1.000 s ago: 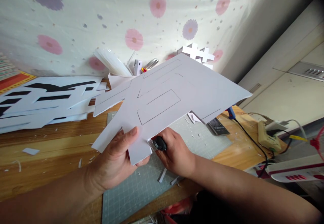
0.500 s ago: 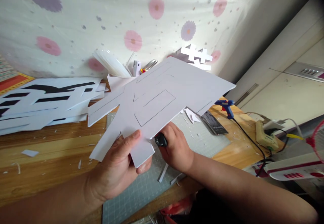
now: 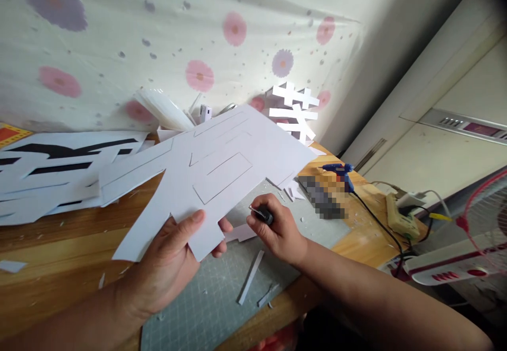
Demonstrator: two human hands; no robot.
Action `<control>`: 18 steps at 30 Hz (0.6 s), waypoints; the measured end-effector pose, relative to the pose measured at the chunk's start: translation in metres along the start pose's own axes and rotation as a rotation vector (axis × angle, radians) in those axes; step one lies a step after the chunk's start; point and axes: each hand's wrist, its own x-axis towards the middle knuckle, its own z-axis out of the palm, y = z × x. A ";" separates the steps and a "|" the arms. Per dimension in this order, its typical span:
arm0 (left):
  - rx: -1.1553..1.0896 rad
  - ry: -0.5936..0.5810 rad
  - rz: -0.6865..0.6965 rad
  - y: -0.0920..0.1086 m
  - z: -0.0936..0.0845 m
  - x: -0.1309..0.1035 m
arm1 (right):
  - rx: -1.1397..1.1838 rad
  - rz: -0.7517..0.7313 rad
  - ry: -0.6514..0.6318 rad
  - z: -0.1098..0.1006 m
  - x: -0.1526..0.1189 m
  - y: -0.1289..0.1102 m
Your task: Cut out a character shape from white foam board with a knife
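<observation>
A large white foam board (image 3: 222, 155) with pencilled lines and partly cut edges is held up by my left hand (image 3: 170, 250), thumb on top and fingers beneath. My right hand (image 3: 279, 229) is closed around a black-handled utility knife (image 3: 262, 214); its thin blade points left, apart from the board's lower edge. Under both hands lies a grey-green cutting mat (image 3: 198, 298). A white offcut (image 3: 241, 233) sits on the mat behind my left fingertips, and a narrow strip (image 3: 251, 277) lies nearer to me.
Cut white sheets with black gaps (image 3: 59, 176) are stacked at the left. A blue glue gun (image 3: 341, 170), a power strip (image 3: 401, 216) and a fan (image 3: 483, 224) are on the right. A white cut-out character (image 3: 295, 110) leans at the back.
My right hand and the knife have come away from the board's edge. The board has shifted left in view, and a white offcut now shows below it on the mat.
</observation>
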 end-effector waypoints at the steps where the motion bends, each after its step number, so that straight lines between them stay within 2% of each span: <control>1: -0.004 0.033 0.004 0.000 0.000 0.001 | 0.005 0.037 0.011 -0.003 0.001 0.002; 4: 0.016 0.104 0.030 0.000 0.000 0.002 | 0.015 0.127 0.086 -0.009 0.004 0.009; 6: 0.037 0.112 0.043 -0.001 0.000 0.002 | 0.019 0.168 0.103 -0.011 0.006 0.012; 14: 0.064 0.067 0.039 -0.001 0.004 -0.002 | -0.052 0.180 0.176 -0.010 0.012 0.018; 18: 0.047 0.026 -0.033 0.001 0.003 -0.009 | -0.081 0.182 0.198 -0.007 0.013 0.019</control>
